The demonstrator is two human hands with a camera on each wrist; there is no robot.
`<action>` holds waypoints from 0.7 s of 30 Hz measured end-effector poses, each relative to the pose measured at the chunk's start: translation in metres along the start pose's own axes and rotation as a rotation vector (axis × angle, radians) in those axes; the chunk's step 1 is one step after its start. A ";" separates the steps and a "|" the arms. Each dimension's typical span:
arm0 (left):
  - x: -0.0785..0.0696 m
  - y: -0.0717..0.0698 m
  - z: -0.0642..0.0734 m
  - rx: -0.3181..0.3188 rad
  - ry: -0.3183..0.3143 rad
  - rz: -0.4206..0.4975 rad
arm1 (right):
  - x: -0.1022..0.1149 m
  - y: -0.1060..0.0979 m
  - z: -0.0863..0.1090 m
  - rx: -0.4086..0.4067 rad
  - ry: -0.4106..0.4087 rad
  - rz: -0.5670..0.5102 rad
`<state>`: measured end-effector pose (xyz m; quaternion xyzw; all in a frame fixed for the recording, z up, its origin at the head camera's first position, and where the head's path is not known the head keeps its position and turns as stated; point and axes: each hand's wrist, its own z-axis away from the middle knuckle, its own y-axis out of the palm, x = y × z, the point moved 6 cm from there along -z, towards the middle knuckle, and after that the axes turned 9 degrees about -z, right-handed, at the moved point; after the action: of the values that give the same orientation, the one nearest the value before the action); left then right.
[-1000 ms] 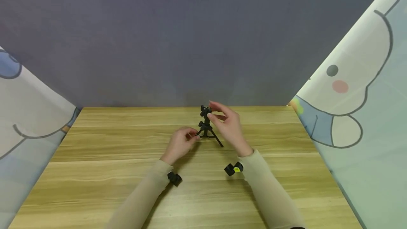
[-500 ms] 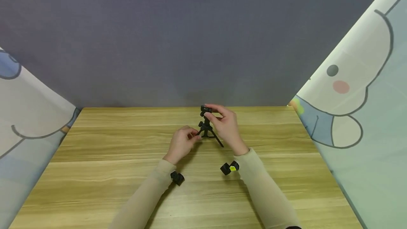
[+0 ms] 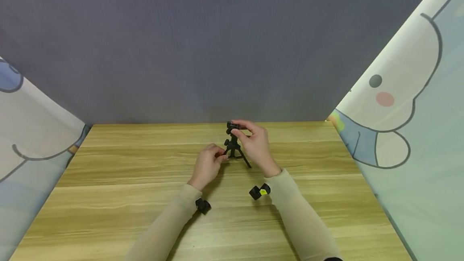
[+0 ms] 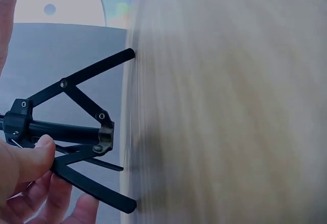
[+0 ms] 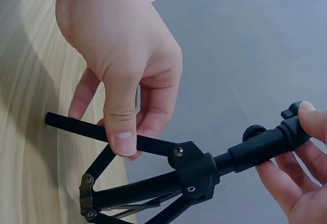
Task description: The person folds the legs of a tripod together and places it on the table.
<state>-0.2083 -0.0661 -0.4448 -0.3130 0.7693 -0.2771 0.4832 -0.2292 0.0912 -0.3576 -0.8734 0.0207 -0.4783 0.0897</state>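
A small black tripod (image 3: 233, 145) stands upright with its legs spread, near the table's far edge in the head view. My left hand (image 3: 208, 164) pinches one of its legs between thumb and fingers; the left wrist view shows the thumb on that leg (image 4: 97, 188) close to a hinge. Higher up, my right hand (image 3: 255, 142) grips the tripod's top. In the right wrist view the right thumb and fingers curl round the head (image 5: 294, 127), beside a round knob (image 5: 254, 131). The leg braces meet at a collar on the centre column (image 5: 138, 188).
The wooden table (image 3: 127, 204) ends at a dark grey backdrop (image 3: 203, 51) close behind the tripod. Printed cartoon panels (image 3: 391, 132) rise at both sides. Small black cameras (image 3: 259, 191) are strapped to both wrists.
My right hand has come in from the right and closed its fingers on the tripod's top. The left hand keeps hold of the leg, and the tripod stays in place.
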 end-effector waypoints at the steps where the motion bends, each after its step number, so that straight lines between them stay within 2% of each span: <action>1: 0.000 0.000 0.001 -0.011 0.002 0.009 | 0.000 0.000 0.000 -0.002 0.001 -0.002; 8: 0.000 -0.001 0.001 -0.066 0.001 0.051 | 0.003 0.002 0.002 -0.016 0.017 -0.002; 15: 0.004 0.000 -0.001 -0.047 -0.081 0.170 | 0.041 0.004 0.002 -0.023 0.003 -0.007; 18: 0.006 0.002 -0.001 -0.032 -0.095 0.214 | 0.042 0.003 0.002 -0.030 -0.003 -0.011; 21: 0.007 0.004 -0.001 -0.023 -0.109 0.256 | 0.029 0.003 0.002 -0.033 -0.002 -0.022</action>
<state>-0.2129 -0.0689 -0.4513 -0.2323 0.7786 -0.1867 0.5522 -0.2118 0.0852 -0.3349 -0.8754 0.0191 -0.4780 0.0700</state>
